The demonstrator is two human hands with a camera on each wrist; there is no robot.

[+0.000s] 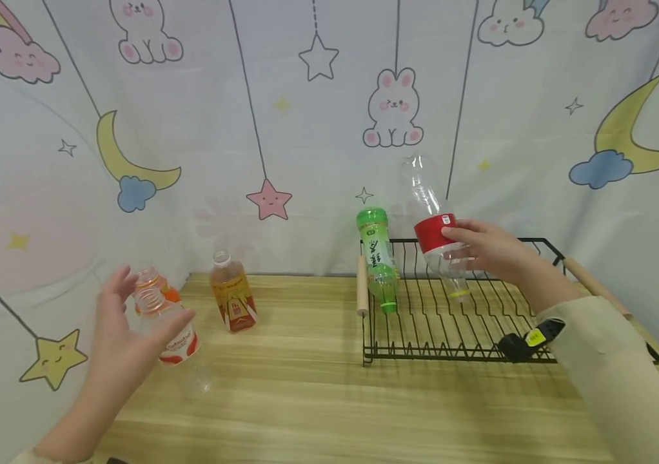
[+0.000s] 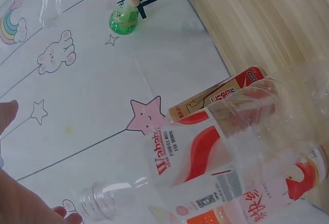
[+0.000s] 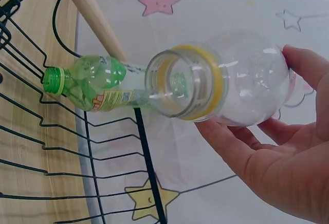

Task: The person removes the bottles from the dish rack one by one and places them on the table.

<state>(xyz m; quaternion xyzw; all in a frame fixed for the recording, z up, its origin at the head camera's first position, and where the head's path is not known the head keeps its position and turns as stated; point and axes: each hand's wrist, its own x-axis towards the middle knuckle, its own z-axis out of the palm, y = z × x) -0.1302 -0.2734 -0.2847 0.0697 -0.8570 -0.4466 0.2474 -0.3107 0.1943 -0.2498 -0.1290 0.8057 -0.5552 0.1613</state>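
Gripping the red-label bottle (image 1: 435,233) between fingers and thumb, the right hand (image 1: 494,254) holds it neck down and tilted over the wire rack (image 1: 422,355); whether its mouth, ringed in yellow, touches the wires cannot be told. Just to its left, the green bottle (image 1: 380,258) sits cap down at the rack's left end, close beside the left wooden handle (image 1: 362,287), with a narrow gap separating the two bottles. Several wire slots run on from there toward the right wooden handle (image 1: 596,288). Across the tabletop (image 1: 306,399), the left hand (image 1: 129,341) is spread, thumb well apart from the fingers, around the neck of the white-label bottle (image 1: 181,345), and contact cannot be made out. That bottle stands upright near the left side, with the orange bottle (image 1: 169,291) close behind it and partly hidden. The amber bottle (image 1: 233,293) stands to their right, near the back edge where the wood meets the printed cloth (image 1: 318,142). A broad stretch of wood separates it from the rack, and another strip runs along the rack's front rim, leaving room on both sides.
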